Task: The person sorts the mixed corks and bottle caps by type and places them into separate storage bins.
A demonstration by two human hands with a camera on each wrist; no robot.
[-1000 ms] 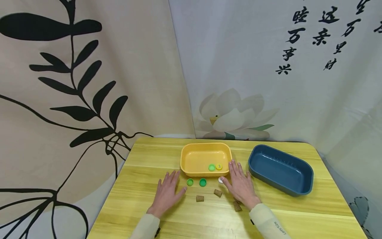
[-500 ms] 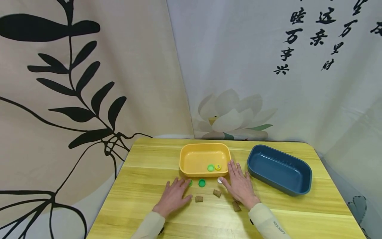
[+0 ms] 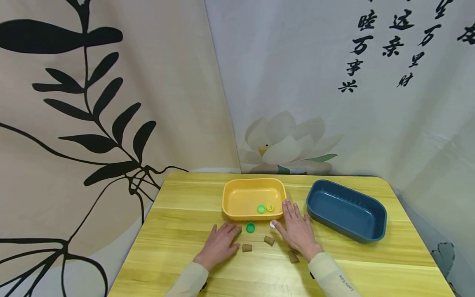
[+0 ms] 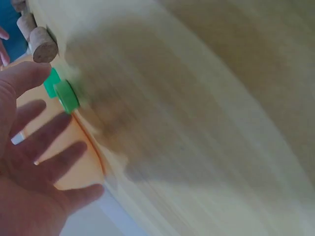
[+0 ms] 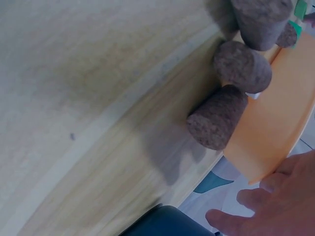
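Note:
My left hand (image 3: 219,246) hovers low at the table's front-left part, fingers spread and relaxed. Its index fingertip overlaps a green bottle cap (image 4: 66,97), mostly hidden in the head view. Beside that cap lies a darker green bottle cap (image 3: 250,227). The left thumb reaches toward a cork stopper (image 3: 247,248). My right hand (image 3: 298,234) lies flat, fingertips at the right rim of the yellow tray (image 3: 228,206), thumb over the edge of a white bottle cap (image 3: 272,224). Inside the tray are a light green cap (image 3: 261,209) and a yellow cap (image 3: 270,208).
A dark blue bin (image 3: 346,210) stands right of the yellow tray. More corks, one by the right thumb (image 3: 269,240) and another by the right wrist (image 3: 293,256), lie on the wooden table (image 3: 178,231). Printed fabric curtains (image 3: 178,82) hang behind the table's back edge.
My left hand has moved right, its fingers now covering most of the left green cap. The right hand keeps its place at the tray. The head view has shifted slightly.

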